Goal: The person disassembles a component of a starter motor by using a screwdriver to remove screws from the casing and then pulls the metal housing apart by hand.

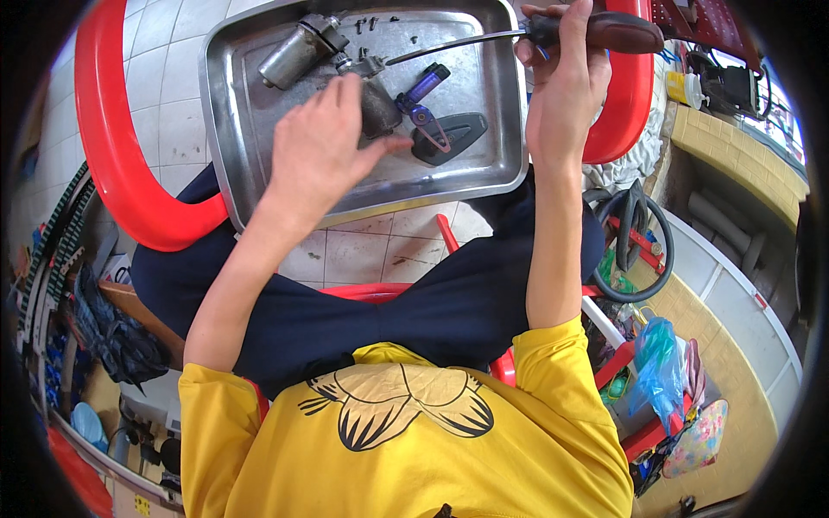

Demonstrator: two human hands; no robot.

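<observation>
My right hand [566, 86] holds a screwdriver with a dark brown handle [624, 33]. Its long shaft reaches left to a small metal fitting [361, 66] atop a dark metal body [380, 112]. My left hand [321, 142] grips that body, thumb stretched to the right. All this is over a steel tray [216, 104]. A silver cylindrical part [287, 65] lies at the tray's upper left, small screws [367, 24] beside it. A purple tool [423, 86] and a dark grey triangular piece [458, 134] lie right of the dark body.
The tray rests on red curved supports [112, 173] by my dark-trousered legs [449, 293]. At right are a black hose [648, 276], blue plastic bag [652, 363] and yellow ledge [734, 155]. Dark bags [112, 319] crowd the lower left.
</observation>
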